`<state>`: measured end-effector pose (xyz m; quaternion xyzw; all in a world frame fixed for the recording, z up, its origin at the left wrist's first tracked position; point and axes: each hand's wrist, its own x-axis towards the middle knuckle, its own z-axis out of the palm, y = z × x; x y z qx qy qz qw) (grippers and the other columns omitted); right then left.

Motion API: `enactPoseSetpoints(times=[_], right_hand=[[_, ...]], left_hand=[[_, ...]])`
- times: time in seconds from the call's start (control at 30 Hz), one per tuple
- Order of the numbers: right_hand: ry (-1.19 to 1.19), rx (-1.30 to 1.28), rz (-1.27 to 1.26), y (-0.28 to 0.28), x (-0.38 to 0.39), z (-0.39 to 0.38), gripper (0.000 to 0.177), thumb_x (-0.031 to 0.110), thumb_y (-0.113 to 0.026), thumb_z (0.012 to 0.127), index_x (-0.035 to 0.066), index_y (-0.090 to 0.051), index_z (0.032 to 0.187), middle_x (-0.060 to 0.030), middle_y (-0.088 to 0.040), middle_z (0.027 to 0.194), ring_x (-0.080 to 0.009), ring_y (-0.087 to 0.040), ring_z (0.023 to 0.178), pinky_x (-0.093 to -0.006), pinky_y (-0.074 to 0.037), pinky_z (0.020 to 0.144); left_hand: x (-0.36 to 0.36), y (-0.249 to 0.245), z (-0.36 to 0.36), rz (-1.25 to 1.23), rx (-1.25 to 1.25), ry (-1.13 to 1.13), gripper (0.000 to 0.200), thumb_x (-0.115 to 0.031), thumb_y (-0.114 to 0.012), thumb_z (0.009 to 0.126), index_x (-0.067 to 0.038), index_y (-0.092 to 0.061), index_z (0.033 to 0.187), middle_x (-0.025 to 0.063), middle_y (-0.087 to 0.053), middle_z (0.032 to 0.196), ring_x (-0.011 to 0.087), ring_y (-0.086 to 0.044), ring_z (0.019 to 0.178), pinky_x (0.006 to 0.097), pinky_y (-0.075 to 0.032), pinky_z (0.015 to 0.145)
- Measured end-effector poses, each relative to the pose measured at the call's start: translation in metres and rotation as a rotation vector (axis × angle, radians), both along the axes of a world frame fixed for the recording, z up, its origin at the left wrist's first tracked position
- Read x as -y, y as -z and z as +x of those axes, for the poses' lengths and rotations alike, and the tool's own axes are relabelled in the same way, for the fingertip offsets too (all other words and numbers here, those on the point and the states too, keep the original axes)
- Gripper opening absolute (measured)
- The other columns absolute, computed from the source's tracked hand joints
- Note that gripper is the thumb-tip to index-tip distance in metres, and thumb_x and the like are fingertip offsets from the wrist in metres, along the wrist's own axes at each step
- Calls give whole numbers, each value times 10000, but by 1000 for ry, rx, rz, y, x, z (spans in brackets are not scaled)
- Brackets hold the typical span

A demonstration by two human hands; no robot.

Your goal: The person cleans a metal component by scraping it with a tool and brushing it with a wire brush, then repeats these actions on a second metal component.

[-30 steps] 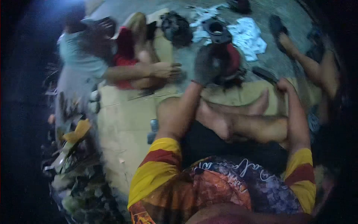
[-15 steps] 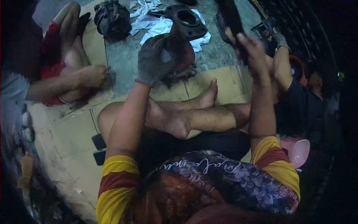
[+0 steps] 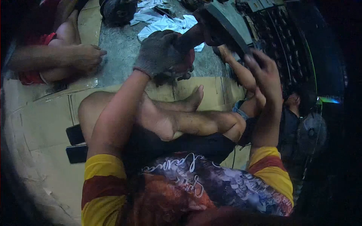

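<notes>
My left hand, in a grey knit glove, is closed around a dark, greasy metal part with a red side, above the cardboard in front of my crossed legs. Bare and raised on the right, my right hand grips the lower end of a long dark tool shaped like a hammer. The tool's thick head reaches down and left to the gloved fingers, overlapping them in this view. How the head meets the part is hidden behind the glove.
White rags and a dark machine part lie on the concrete ahead. Two phones rest on the cardboard by my left knee. A person's hand is at left; another person sits at right near a fan.
The hammer-like tool has swung down and left from a raised position toward my gloved hand. The view has shifted, bringing the fan into sight and losing the pink tub.
</notes>
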<state>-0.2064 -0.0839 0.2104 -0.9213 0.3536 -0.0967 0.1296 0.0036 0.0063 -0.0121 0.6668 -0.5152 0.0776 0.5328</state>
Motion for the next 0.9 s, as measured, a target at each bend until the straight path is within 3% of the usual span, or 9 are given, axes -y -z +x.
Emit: enactPoseSetpoints(times=[0.17, 0.27, 0.43, 0.57, 0.67, 0.73, 0.8, 0.87, 0.9], right_hand=[[55, 60, -19, -4, -22, -49, 377, 217, -639, 840, -32, -604, 1120, -125, -658, 957, -145, -591, 899, -289, -450, 822], [-195, 144, -163, -12, -32, -47, 357, 185, -716, 786, 28, -631, 1095, -134, -668, 893, -132, -603, 720, -259, -472, 666], [-345, -361, -615, -28, -80, 16, 313, 311, -673, 789, 85, -661, 1006, -130, -665, 844, -278, -631, 626, -356, -515, 586], [-418, -478, -809, -21, -73, 75, 286, 349, -619, 820, 91, -661, 938, -114, -654, 786, -277, -644, 642, -372, -516, 564], [-426, -606, -845, -28, -81, 128, 320, 384, -601, 840, 135, -641, 1037, -104, -639, 783, -240, -651, 699, -375, -520, 562], [-134, -962, -577, -51, -109, 163, 778, 276, -722, 716, 129, -331, 1372, -172, -646, 927, -306, -642, 742, -379, -514, 622], [-195, -988, -475, -53, -113, 158, 862, 327, -743, 707, 181, -265, 1408, -166, -647, 996, -328, -649, 756, -382, -516, 640], [-406, -654, -851, -24, -95, 131, 312, 382, -584, 851, 132, -643, 1029, -108, -635, 753, -251, -644, 674, -381, -515, 568], [-410, -723, -848, -27, -94, 118, 305, 376, -591, 847, 126, -648, 1013, -109, -644, 766, -256, -649, 695, -379, -517, 585]], left_hand=[[0, 2, -4, -8, 26, -31, 465, -346, -707, 671, -134, -626, 1077, 78, -635, 1067, 280, -595, 996, 403, -464, 853], [5, 6, -5, -41, 36, -64, 448, -353, -715, 644, -144, -640, 1033, 71, -640, 1032, 270, -602, 969, 401, -468, 848], [-2, -1, -9, -81, -49, 34, 422, -365, -714, 639, -152, -652, 997, 70, -650, 982, 277, -616, 922, 400, -480, 830], [4, 10, -8, -12, -16, -17, 382, -329, -697, 674, -147, -660, 1007, 80, -658, 981, 287, -621, 925, 391, -488, 826], [-4, -4, -9, -2, -82, 5, 368, -288, -691, 679, -139, -659, 1014, 80, -658, 1007, 281, -622, 941, 381, -493, 837], [0, 6, -3, -62, -44, 49, 392, -304, -698, 663, -138, -658, 1016, 79, -656, 1015, 285, -623, 939, 379, -492, 842], [0, 10, 0, -93, -31, 39, 403, -313, -701, 656, -140, -658, 1018, 80, -654, 1019, 287, -622, 940, 379, -492, 841], [1, 12, 0, -126, -28, 35, 415, -322, -705, 649, -141, -658, 1019, 82, -652, 1023, 289, -621, 941, 379, -492, 839], [1, 11, -2, -81, -91, 45, 423, -331, -706, 653, -143, -655, 1028, 81, -648, 1033, 287, -618, 951, 378, -490, 843]])
